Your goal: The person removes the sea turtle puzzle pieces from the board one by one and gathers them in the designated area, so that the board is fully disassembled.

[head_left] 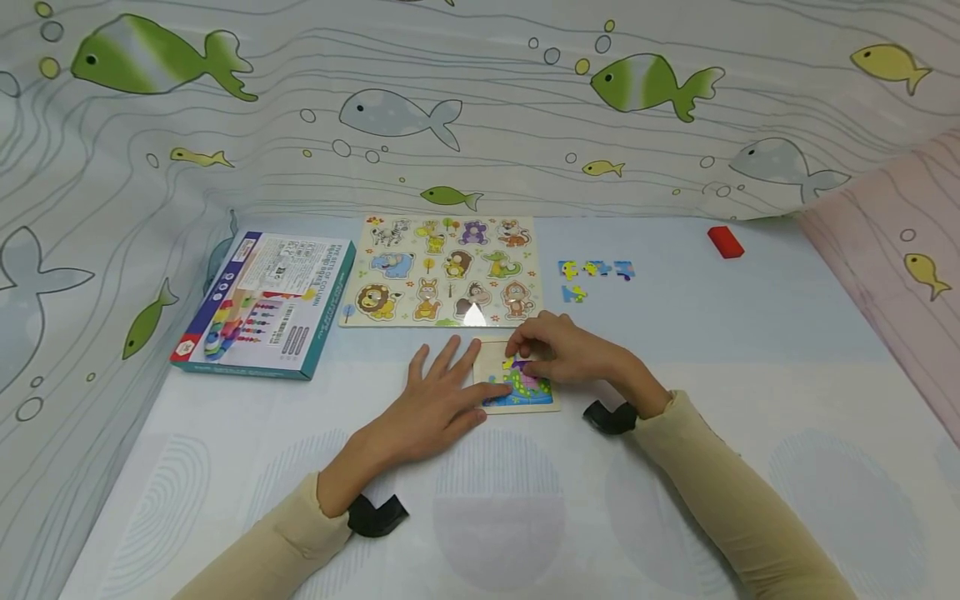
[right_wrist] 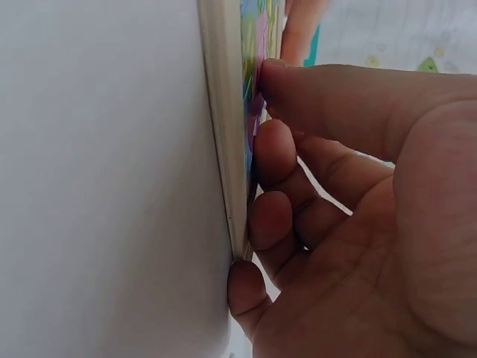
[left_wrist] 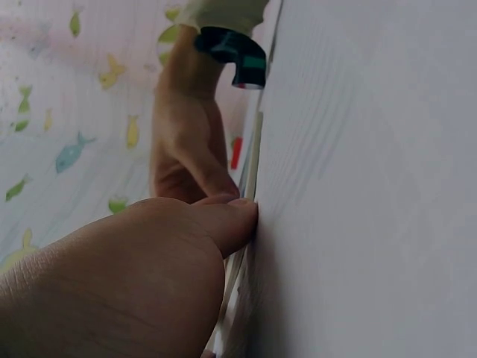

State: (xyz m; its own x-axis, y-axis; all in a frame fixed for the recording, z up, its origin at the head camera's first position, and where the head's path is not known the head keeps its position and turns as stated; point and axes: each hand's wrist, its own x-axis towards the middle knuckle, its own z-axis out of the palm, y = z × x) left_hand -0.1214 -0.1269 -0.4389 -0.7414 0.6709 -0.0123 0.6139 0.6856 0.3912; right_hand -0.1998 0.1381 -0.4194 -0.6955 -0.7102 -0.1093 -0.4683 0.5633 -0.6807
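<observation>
A small jigsaw puzzle in a wooden tray lies flat in the middle of the table, its lower part filled with a colourful picture. My left hand has its fingers spread beside the tray, the index finger lying over the picture's left side and the thumb near the front edge. Over the tray's upper right, my right hand bends thumb and fingers about a purple puzzle piece, close on the picture. In the right wrist view the thumb and fingertips meet the puzzle face, and the little finger sits at the tray's edge.
Several loose jigsaw pieces lie to the right, beyond my right hand. An animal puzzle board stands behind the tray. A flat boxed toy is at the left. A red block lies far right; fish-print cloth hangs behind.
</observation>
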